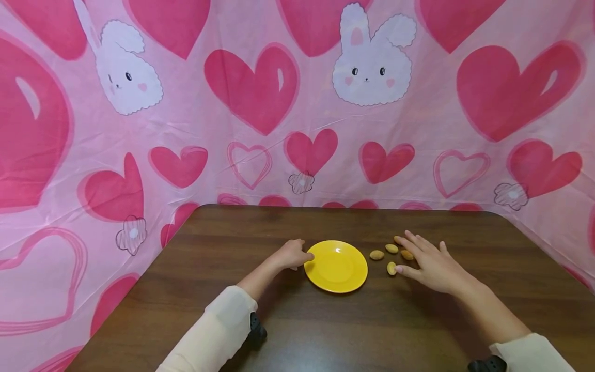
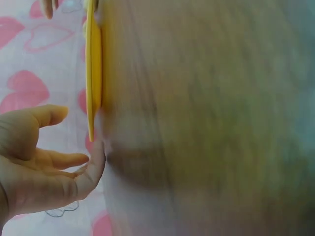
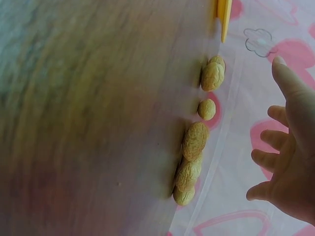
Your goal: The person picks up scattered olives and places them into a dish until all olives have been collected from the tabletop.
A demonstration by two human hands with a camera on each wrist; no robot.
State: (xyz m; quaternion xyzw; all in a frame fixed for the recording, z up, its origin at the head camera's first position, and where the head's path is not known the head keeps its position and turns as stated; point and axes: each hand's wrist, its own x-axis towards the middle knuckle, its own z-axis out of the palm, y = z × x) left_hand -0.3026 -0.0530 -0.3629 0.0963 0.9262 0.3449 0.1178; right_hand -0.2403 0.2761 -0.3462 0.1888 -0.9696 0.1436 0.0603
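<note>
Curving loosely, thumb parted from fingers, your left hand [image 1: 289,254] is at the rim of a yellow plate [image 1: 337,266] just to its right; contact is unclear. Farther right, wrinkled lumps [image 1: 376,255], perhaps nuts, lie beside and beneath your spread right hand [image 1: 432,266]. None shows on the plate: little seems done, nearly everything left. Under both hands is a brown table [image 1: 302,330]; beyond hangs pink heart-patterned cloth [image 1: 316,93].

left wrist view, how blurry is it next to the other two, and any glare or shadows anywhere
Left wrist view: tabletop badly smeared, with a soft dark shadow; right wrist view: tabletop blurred too, but the wrinkled ovals fairly clear, shadows beside them; head view: sharpest, small glare on the yellow plate.
</note>
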